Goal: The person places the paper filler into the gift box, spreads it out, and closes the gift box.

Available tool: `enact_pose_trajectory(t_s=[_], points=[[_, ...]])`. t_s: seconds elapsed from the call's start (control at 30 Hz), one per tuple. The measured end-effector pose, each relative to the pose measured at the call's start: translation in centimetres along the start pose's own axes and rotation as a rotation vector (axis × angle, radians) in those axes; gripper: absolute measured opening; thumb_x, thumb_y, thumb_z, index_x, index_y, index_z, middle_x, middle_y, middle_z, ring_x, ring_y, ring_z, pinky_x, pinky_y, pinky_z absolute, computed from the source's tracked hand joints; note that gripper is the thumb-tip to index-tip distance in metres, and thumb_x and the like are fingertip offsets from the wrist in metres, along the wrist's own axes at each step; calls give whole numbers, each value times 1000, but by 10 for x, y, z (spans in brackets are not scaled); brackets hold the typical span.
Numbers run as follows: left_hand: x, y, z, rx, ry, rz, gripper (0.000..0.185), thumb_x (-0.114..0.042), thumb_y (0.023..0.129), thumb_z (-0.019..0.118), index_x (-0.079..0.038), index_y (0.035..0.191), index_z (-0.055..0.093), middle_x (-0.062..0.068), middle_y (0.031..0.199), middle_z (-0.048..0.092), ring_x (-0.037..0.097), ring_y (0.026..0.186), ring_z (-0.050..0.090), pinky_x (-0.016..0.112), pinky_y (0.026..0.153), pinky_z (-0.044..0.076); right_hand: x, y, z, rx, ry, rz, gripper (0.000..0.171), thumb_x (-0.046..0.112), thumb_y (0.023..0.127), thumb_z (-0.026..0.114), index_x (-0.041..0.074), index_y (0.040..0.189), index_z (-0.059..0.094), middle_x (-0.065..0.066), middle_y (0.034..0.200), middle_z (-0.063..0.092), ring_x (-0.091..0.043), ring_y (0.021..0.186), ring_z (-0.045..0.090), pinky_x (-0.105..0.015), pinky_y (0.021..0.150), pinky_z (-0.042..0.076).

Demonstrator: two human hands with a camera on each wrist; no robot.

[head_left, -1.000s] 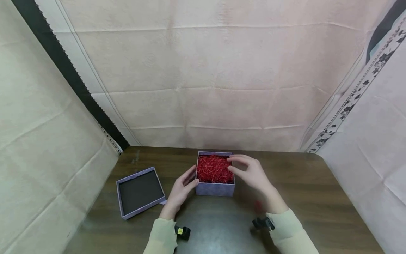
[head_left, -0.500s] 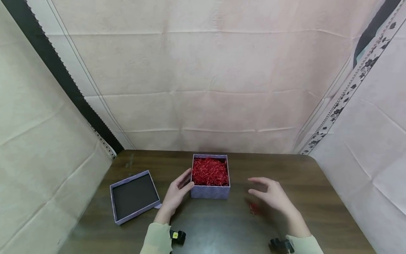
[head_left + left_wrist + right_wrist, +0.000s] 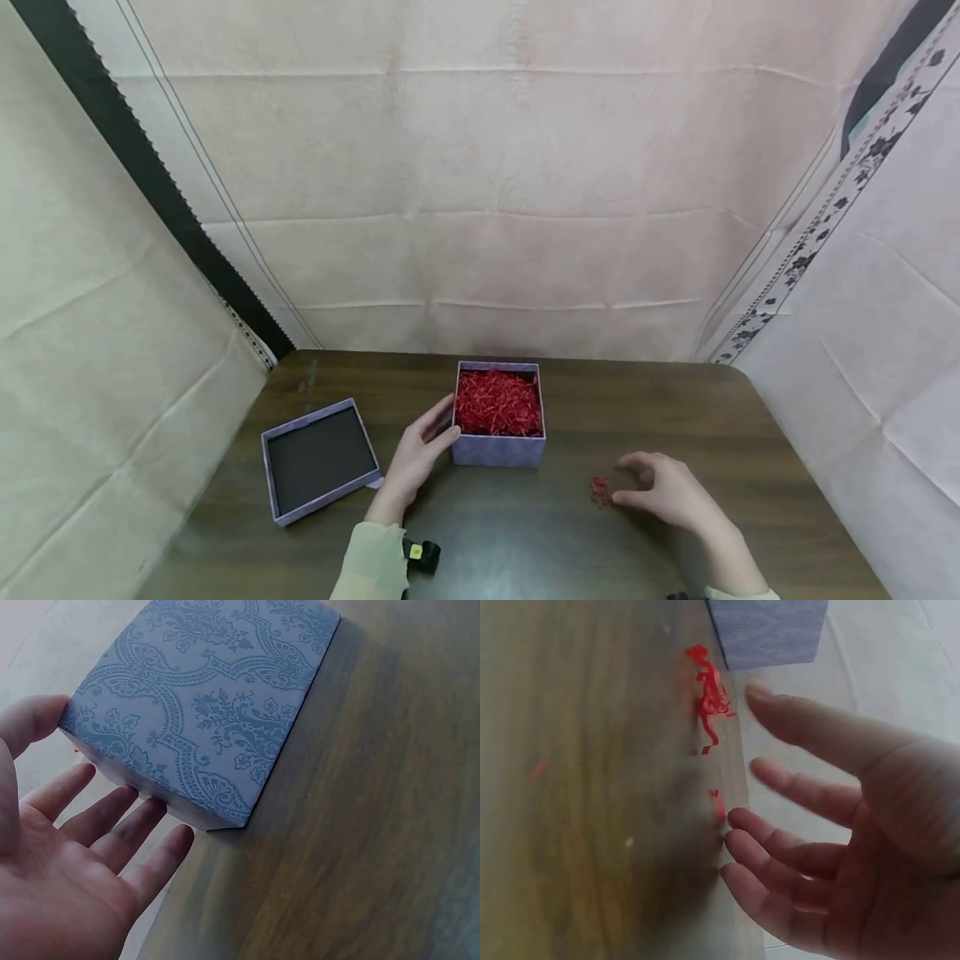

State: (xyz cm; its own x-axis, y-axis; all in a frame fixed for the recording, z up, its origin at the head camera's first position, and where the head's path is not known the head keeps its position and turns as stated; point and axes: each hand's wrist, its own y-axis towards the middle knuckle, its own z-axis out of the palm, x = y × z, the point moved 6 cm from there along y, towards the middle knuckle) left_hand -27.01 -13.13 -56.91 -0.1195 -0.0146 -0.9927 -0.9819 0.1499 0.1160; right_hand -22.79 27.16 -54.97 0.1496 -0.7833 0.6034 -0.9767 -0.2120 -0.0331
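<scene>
A lilac patterned box [image 3: 498, 448] [image 3: 217, 705] [image 3: 769, 634] filled with red paper shreds [image 3: 498, 402] stands at the middle of the dark wooden table [image 3: 750, 433]. My left hand [image 3: 417, 454] [image 3: 90, 847] lies open against the box's left side, straight fingers touching its wall. My right hand [image 3: 663, 492] [image 3: 825, 847] hovers open low over the table to the right of the box. Its thumb and fingers sit just right of a small clump of spilled red shreds [image 3: 601, 491] [image 3: 709, 697]. Nothing is held in either hand.
The box's lid [image 3: 318, 460] lies upside down on the table's left side, dark inside facing up. Pale fabric sheets hang behind and on both sides. A few more stray red bits [image 3: 717, 804] lie on the wood near my right fingers.
My right hand left the top of the box, swung right and dropped toward the table beside the spilled shreds. The left hand stayed against the box.
</scene>
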Motion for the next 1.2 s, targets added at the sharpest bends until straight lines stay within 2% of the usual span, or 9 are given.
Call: enact_pose_trajectory(t_s=[0.1, 0.23, 0.47, 0.63, 0.83, 1.03, 1.2], points=[[-1, 0, 0, -3, 7, 5, 62, -25, 104, 73, -14, 161, 50, 10, 163, 50, 36, 149, 47, 53, 115, 46, -3, -2, 4, 41, 10, 40, 52, 35, 78, 97, 13, 120, 76, -6, 120, 73, -24, 102, 69, -49, 85, 58], [0, -1, 1, 3, 0, -3, 62, -25, 104, 73, -13, 161, 50, 11, 163, 50, 35, 149, 46, 52, 116, 45, -1, -2, 13, 93, 73, 41, 49, 29, 77, 98, 13, 117, 75, -3, 116, 74, -21, 99, 70, -44, 82, 60], [-1, 1, -1, -15, -22, -8, 62, -24, 104, 74, -15, 161, 51, 9, 162, 51, 35, 150, 46, 56, 118, 42, 20, 10, 26, 140, 131, -80, 41, 19, 78, 97, 10, 112, 76, 1, 99, 73, -18, 91, 70, -32, 77, 58], [-2, 1, -3, -22, -4, -7, 62, -25, 104, 74, -15, 161, 52, 10, 162, 51, 35, 149, 47, 55, 117, 43, 29, 18, 33, 140, 133, -103, 30, 8, 79, 94, 10, 103, 76, 3, 92, 72, -15, 84, 68, -29, 72, 57], [-1, -2, -2, -17, 7, -21, 60, -25, 104, 73, -17, 160, 53, 7, 161, 53, 32, 148, 49, 53, 116, 44, 33, 17, 40, 139, 118, -144, 20, 0, 81, 89, 10, 94, 77, 7, 83, 71, -8, 75, 66, -26, 67, 55], [-1, -2, -1, -16, 0, -21, 61, -26, 103, 74, -19, 160, 54, 6, 160, 53, 32, 148, 49, 54, 117, 44, 31, 15, 42, 123, 127, -158, 17, 1, 82, 88, 10, 92, 79, 8, 82, 73, -6, 73, 67, -25, 67, 56], [-1, -1, 0, -13, -3, -10, 61, -25, 103, 74, -18, 160, 53, 7, 161, 53, 32, 148, 49, 54, 117, 44, 31, 15, 40, 119, 75, -192, 13, 4, 87, 86, 15, 90, 80, 12, 82, 72, -3, 74, 66, -26, 67, 56]])
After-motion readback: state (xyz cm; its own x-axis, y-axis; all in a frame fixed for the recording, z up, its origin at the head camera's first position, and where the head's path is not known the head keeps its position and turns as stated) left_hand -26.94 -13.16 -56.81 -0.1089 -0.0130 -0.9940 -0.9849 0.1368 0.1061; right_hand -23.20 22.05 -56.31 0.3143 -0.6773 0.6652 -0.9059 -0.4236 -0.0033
